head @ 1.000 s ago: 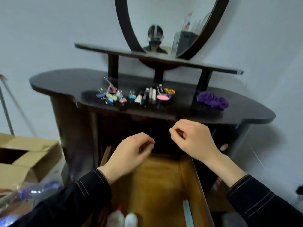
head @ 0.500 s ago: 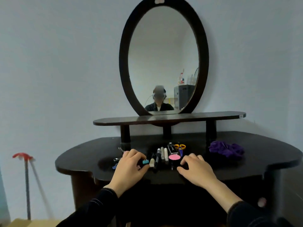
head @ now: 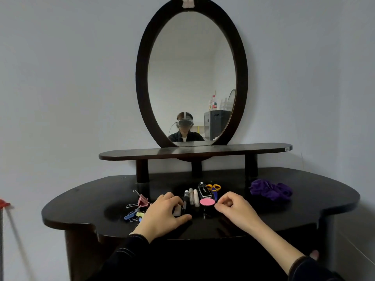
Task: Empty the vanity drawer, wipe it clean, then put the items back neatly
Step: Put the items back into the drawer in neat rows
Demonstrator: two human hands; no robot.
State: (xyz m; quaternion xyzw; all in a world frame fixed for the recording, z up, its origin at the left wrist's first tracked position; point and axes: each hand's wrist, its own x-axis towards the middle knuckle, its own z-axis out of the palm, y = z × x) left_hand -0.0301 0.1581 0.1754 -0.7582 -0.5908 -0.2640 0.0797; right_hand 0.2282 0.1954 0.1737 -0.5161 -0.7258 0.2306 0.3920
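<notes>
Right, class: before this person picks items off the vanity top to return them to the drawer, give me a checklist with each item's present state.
1. Items gathered within reach on the vanity top: ok.
2. Left hand placed on the items: ok, resting over the pens beside the binder clips.
3. Right hand free to pick: cannot tell, fingers curled beside the pink compact.
4. Scissors closed: cannot tell, blades hidden.
5. Drawer open and wiped: cannot tell, out of view.
6. Purple cloth clear of the items: ok, lying apart to the right.
</notes>
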